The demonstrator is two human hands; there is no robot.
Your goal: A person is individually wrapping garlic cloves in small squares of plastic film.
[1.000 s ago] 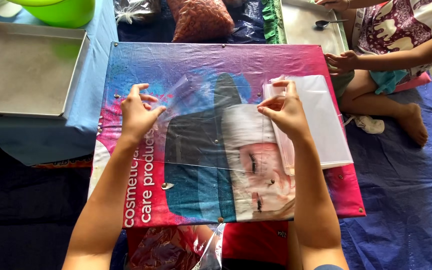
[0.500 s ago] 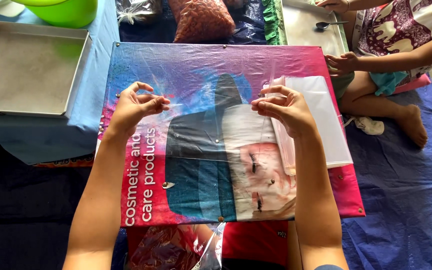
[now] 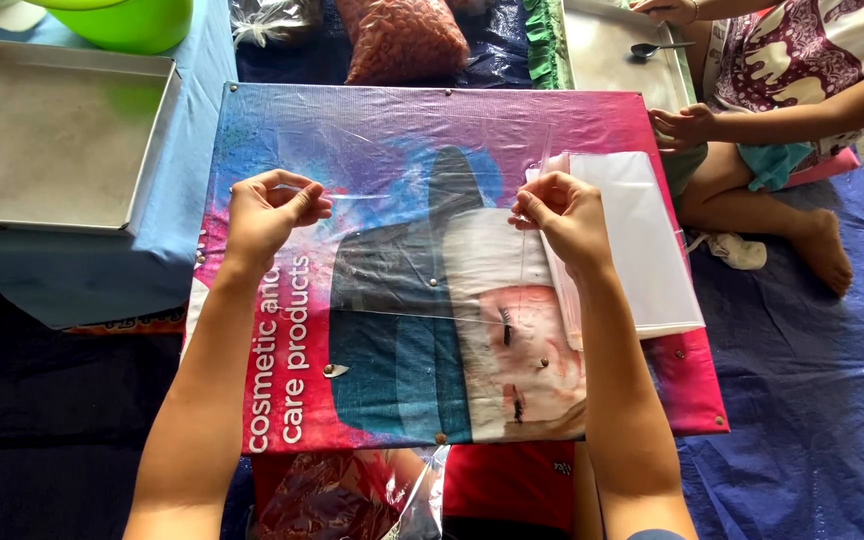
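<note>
Over the pink-and-blue printed board [image 3: 372, 130], my left hand [image 3: 264, 215] and right hand [image 3: 562, 215] each pinch one clear plastic bag [image 3: 422, 250]. White bags [image 3: 642, 250] are stacked at its right edge.

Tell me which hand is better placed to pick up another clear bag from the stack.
Probably the right hand: it hovers at the edge of the stack of clear bags on the board's right side. The left hand pinches the far corner of the clear bag stretched between both hands, well away from it.
</note>
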